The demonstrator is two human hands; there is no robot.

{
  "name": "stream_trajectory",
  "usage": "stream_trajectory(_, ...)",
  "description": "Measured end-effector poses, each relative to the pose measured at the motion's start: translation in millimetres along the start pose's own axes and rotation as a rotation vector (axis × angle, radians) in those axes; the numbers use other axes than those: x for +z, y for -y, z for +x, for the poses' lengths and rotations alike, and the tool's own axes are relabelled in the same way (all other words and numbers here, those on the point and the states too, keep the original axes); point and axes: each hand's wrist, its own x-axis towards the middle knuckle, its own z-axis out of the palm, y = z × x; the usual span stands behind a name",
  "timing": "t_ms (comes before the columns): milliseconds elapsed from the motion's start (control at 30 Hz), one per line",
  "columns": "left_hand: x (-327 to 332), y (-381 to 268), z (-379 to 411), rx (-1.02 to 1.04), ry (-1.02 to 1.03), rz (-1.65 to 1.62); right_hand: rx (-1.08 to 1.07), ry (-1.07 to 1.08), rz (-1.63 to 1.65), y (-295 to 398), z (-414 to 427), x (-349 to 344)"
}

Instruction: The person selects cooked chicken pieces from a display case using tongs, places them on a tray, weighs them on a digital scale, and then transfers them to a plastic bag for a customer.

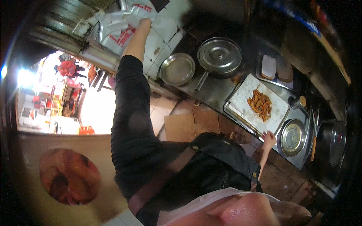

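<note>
My left arm reaches far out to the upper left, where my left hand (145,26) is closed on a white plastic bag (120,35) with red print. Its fingertips are partly hidden against the plastic. My right hand (269,139) hangs at the near edge of a metal tray (240,116), fingers loosely bent and apart, nothing in them. On the tray lies a white paper sheet (240,97), stained with grease. A heap of browned, fried-looking food pieces (260,104) rests on that sheet. Just right of my right hand sits a round metal pan (292,137).
A lidded pan (219,55) with a long handle and a shallow metal dish (178,69) stand along the counter (210,94). Farther back are a small tray (268,67), a metal canister (299,102) and a wooden-handled utensil (313,148). Flattened cardboard (179,127) covers the floor.
</note>
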Motion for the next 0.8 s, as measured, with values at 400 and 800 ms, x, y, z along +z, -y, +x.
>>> stream_trajectory(400,-11,75,133,0.161,-0.283,-0.480,-0.047,-0.429,-0.201,8,-135,-78)
stream_trajectory(800,8,-104,-121,0.572,0.342,0.014,-0.319,0.233,-0.495,127,-35,22)
